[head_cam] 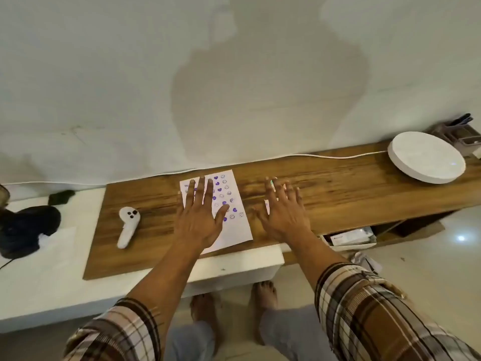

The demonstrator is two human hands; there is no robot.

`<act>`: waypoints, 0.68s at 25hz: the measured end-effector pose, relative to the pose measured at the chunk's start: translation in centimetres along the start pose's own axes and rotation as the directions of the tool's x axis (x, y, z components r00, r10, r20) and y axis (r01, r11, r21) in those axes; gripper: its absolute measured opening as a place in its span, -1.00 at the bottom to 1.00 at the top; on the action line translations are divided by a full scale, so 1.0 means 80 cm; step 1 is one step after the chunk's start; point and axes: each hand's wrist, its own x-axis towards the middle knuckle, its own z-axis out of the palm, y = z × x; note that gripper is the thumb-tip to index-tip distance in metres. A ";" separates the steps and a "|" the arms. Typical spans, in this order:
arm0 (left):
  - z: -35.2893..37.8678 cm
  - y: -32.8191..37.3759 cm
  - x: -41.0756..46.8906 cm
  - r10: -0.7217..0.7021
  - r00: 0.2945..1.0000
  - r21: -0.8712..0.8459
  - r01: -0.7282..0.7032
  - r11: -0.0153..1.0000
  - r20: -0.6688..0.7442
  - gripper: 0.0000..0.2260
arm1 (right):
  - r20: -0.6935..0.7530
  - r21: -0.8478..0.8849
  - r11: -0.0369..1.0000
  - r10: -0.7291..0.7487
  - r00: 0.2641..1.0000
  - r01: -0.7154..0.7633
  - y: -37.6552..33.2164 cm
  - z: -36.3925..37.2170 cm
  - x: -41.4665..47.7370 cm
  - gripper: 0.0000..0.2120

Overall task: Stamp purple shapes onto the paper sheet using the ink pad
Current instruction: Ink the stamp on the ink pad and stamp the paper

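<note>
Head view looking down at a wooden tabletop (338,183). At centre lies the paper sheet (234,225), dotted with purple hearts and smiley faces. Left hand (199,217) rests flat on the sheet's nine o'clock side, fingers spread, holding nothing. Right hand (282,212) lies spread and empty just beside the sheet at three o'clock. White handheld controller (128,226) sits farther toward nine o'clock.

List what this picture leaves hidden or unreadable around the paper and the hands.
- Head view: the left hand lies spread over the paper, hiding any prints beneath it.
- Head view: the right hand covers small items on the table; only slivers show between the fingers, so neither ink pad nor stamp can be identified.
- Head view: the grey face prints are too small to read in detail.
</note>
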 end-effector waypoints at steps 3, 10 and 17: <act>0.040 0.007 0.035 0.020 1.000 0.033 -0.021 0.999 0.003 -0.25 | -0.009 0.000 0.999 0.037 0.999 -0.037 0.021 0.032 0.032 -0.16; 0.124 0.016 0.055 0.049 0.998 0.041 -0.051 0.998 0.038 -0.26 | 0.024 0.056 0.982 0.181 0.983 -0.182 0.051 0.092 0.061 -0.09; 0.132 0.029 0.068 0.095 0.995 0.029 -0.095 0.995 0.000 -0.26 | 0.014 0.108 0.918 0.383 0.924 -0.382 0.053 0.101 0.075 0.00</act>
